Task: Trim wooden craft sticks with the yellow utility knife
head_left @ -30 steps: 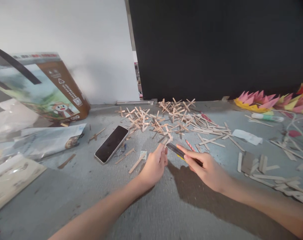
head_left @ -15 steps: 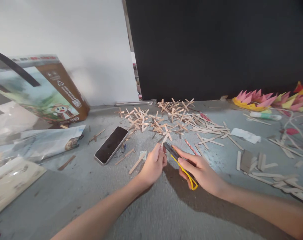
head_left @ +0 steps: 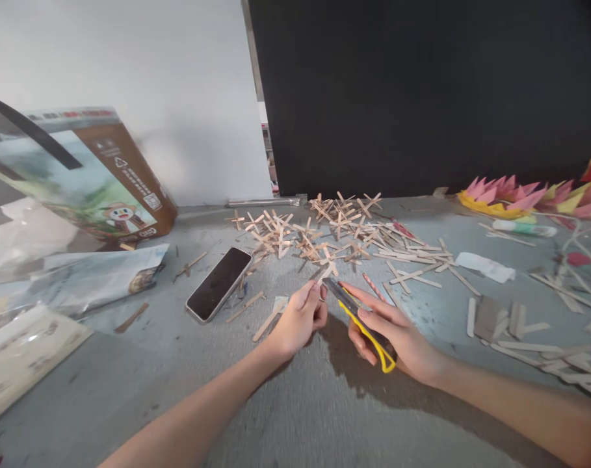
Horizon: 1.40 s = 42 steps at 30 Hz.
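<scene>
"How are the arms lying?"

"Both are slanting inward over the table [head_left: 275,422] from its near side, the left from left of the middle, the right from toward the near right corner. The hands are almost meeting around the middle."

"What is the left one doing?"

"The left hand [head_left: 300,322] is curling nearly into a fist, thumb and forefinger pinching a thin wooden stick [head_left: 325,275]. The stick is pointing toward the far edge."

"And the right?"

"The right hand [head_left: 397,335] is wrapping around a yellow-and-black cutter [head_left: 350,307], its forefinger stretching along the top. The cutter's front end is sitting right beside the stick; I cannot tell whether they are touching."

"Anything close by?"

"Crossed sticks [head_left: 281,242] are spreading in a heap between the hands and the far edge, and a phone [head_left: 220,285] is lying nearer the left edge."
</scene>
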Tool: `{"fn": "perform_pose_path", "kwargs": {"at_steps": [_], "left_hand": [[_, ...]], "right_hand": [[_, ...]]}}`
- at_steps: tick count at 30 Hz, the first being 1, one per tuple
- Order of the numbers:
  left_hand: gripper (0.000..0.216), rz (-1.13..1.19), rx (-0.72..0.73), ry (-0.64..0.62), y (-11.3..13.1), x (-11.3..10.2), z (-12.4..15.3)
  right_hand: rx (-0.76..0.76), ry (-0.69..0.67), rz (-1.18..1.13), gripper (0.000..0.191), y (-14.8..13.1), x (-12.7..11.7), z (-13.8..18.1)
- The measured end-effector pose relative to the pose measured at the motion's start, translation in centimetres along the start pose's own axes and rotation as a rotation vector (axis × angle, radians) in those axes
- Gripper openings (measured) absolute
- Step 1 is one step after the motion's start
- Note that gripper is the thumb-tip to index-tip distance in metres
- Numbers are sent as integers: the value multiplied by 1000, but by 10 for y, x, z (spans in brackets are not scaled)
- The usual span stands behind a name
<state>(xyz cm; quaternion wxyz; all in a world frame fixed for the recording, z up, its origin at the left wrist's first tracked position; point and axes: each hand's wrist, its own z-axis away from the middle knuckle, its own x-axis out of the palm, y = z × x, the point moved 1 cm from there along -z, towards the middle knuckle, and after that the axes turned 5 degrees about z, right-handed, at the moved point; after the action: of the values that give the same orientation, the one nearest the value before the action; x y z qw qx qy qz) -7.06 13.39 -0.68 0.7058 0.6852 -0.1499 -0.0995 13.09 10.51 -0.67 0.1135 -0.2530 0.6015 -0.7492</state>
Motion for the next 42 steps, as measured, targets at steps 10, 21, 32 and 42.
{"fn": "perform_pose_path", "kwargs": {"at_steps": [10, 21, 32, 42], "left_hand": [[37, 378, -15, 228, -10, -5, -9], [46, 170, -9, 178, -11, -7, -6], [44, 148, -36, 166, -2, -4, -4], [28, 227, -48, 139, -9, -1, -5]], "right_hand": [[-130, -38, 442, 66, -10, -1, 17], [-370, 312, 857, 46, -3, -24, -7], [-329, 311, 812, 48, -10, -22, -10], [-406, 276, 929, 41, -7, -25, -12]]}}
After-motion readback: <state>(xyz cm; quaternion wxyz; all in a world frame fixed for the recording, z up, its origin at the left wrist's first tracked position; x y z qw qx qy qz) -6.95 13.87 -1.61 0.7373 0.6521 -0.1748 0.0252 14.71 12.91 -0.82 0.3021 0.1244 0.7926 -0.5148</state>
